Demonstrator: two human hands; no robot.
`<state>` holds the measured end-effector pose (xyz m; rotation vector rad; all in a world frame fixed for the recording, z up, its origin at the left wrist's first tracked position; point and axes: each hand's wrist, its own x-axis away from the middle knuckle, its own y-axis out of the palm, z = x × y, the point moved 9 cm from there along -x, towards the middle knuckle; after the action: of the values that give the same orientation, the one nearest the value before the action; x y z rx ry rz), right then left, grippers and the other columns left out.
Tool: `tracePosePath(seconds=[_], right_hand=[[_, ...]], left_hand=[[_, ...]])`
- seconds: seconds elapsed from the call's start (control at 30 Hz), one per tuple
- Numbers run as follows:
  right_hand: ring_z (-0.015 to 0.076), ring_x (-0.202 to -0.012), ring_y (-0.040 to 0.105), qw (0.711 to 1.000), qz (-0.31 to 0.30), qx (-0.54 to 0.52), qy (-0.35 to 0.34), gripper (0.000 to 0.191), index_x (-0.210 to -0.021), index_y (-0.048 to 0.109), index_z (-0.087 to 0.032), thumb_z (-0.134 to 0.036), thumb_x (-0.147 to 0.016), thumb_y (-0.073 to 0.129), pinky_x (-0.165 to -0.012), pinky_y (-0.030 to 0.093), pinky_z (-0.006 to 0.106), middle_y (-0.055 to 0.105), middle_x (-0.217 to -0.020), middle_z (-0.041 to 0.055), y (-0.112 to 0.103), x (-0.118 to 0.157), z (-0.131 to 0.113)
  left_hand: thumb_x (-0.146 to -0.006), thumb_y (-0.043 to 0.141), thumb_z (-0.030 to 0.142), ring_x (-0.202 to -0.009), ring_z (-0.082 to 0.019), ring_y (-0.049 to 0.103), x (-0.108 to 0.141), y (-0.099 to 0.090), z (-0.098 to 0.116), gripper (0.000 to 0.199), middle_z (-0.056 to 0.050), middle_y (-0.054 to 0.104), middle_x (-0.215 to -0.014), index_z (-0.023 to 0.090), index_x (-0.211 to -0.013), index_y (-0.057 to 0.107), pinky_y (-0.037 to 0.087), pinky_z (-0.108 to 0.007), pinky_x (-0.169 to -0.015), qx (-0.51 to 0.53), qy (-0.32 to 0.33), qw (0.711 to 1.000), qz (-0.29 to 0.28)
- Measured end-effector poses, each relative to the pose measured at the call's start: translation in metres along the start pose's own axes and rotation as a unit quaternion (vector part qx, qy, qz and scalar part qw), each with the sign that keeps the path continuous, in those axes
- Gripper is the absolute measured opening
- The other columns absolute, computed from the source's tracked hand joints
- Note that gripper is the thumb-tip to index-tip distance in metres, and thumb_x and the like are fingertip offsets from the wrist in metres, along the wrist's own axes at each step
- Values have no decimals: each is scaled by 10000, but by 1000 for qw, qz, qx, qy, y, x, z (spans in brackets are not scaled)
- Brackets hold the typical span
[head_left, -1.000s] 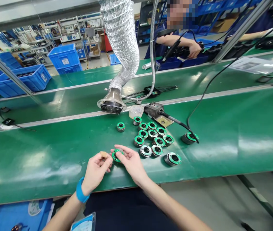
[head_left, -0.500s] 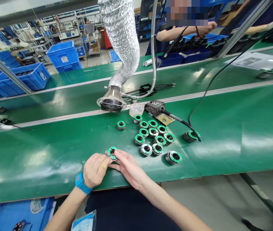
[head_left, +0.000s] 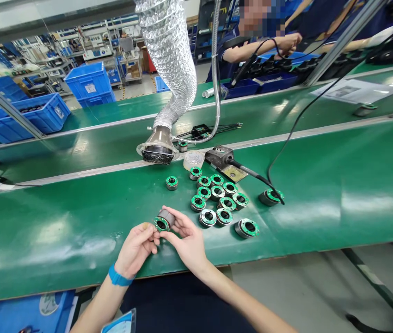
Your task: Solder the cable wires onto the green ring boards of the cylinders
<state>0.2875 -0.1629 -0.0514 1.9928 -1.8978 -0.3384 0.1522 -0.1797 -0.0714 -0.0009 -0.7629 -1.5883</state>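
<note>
Green-faced ring (head_left: pixel 165 216) sits tilted, pinched in the right hand (head_left: pixel 188 240); the left hand (head_left: pixel 137 247) touches its rim, grip unclear. Holding the grey side should spare the face.

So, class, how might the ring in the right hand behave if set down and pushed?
The ring is probably stiff: it looks undented in the right hand. Laid on its flat green face, it would likely slide rather than tip, being squat; on its rounded grey side, it could well roll.
</note>
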Motion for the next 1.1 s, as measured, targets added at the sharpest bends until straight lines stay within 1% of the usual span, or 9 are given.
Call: tracePosePath(seconds=[0.2, 0.3, 0.4, 0.57, 0.67, 0.77, 0.87, 0.97, 1.1], right_hand=[[287, -1171, 713, 998, 1, -60, 24, 603, -1197, 723, -239, -266, -638, 949, -1034, 580, 432, 725, -1335, 103, 1, -4, 3], [283, -1147, 716, 999, -4, 35, 15, 559, -1246, 722, -232, -332, -727, 901, -1060, 553, 448, 750, -1276, 93, -5, -8, 6], [297, -1218, 675, 974, -30, 213, -72, 510, -1343, 686, -265, -385, -863, 813, -1097, 518, 472, 725, -1327, 90, -10, -12, -9], [341, -1244, 608, 796, 53, 529, -290, 402, -1353, 663, -216, -384, -988, 680, -1066, 496, 533, 682, -1345, 158, -29, -16, -59], [354, -1086, 607, 687, 107, 662, -279, 266, -1179, 713, -167, -354, -1014, 620, -921, 512, 523, 694, -1172, 185, -45, -26, -68], [342, -986, 589, 635, 109, 725, -243, 167, -1036, 721, -165, -297, -999, 627, -839, 498, 494, 677, -1066, 176, -53, -34, -67], [330, -981, 584, 636, 102, 730, -227, 92, -956, 716, -168, -215, -971, 638, -851, 502, 492, 667, -1065, 168, -56, -37, -64], [319, -1038, 594, 677, 81, 691, -241, 88, -931, 708, -184, -148, -950, 630, -902, 520, 487, 654, -1118, 148, -56, -36, -61], [327, -1188, 594, 743, 8, 617, -259, 87, -1004, 702, -176, -137, -943, 654, -1007, 535, 507, 633, -1261, 154, -44, -30, -49]], left_hand=[[-837, 832, 469, -522, -99, 606, -3, 10, 2, 456, 37, 634, -748, 212, -1119, 581, 544, -210, -466, -35, 108, 993, 8], [-945, 722, 448, -535, -122, 640, -7, 17, 5, 606, 27, 668, -734, 235, -1452, 467, 567, -239, -532, -124, 113, 986, -14], [-954, 711, 441, -586, -146, 678, -17, 18, 3, 707, -11, 688, -674, 157, -1538, 432, 581, -249, -603, -146, 57, 986, -53], [-855, 819, 442, -587, -133, 683, -57, -6, 20, 689, -31, 723, -735, 156, -1418, 542, 587, -228, -565, -106, 16, 994, 25], [-812, 850, 473, -533, -143, 681, -90, -9, 37, 617, -27, 703, -667, 117, -1249, 599, 581, -229, -510, -165, 37, 983, 74], [-805, 859, 476, -488, -157, 673, -122, 5, 46, 587, -27, 680, -622, 93, -1174, 610, 560, -235, -470, -194, 50, 978, 63], [-848, 831, 442, -660, -177, 744, -139, 23, 46, 595, -98, 744, -792, 82, -1258, 592, 624, -279, -632, -176, 51, 983, 29], [-915, 753, 411, -778, -179, 750, -132, 27, 46, 673, -125, 754, -950, 98, -1447, 485, 626, -311, -739, -199, 90, 975, 30], [-928, 676, 281, -893, -175, 718, -92, 39, 45, 428, -116, 713, -1123, 166, -1339, 643, 603, -318, -802, -356, 207, 911, -25]])
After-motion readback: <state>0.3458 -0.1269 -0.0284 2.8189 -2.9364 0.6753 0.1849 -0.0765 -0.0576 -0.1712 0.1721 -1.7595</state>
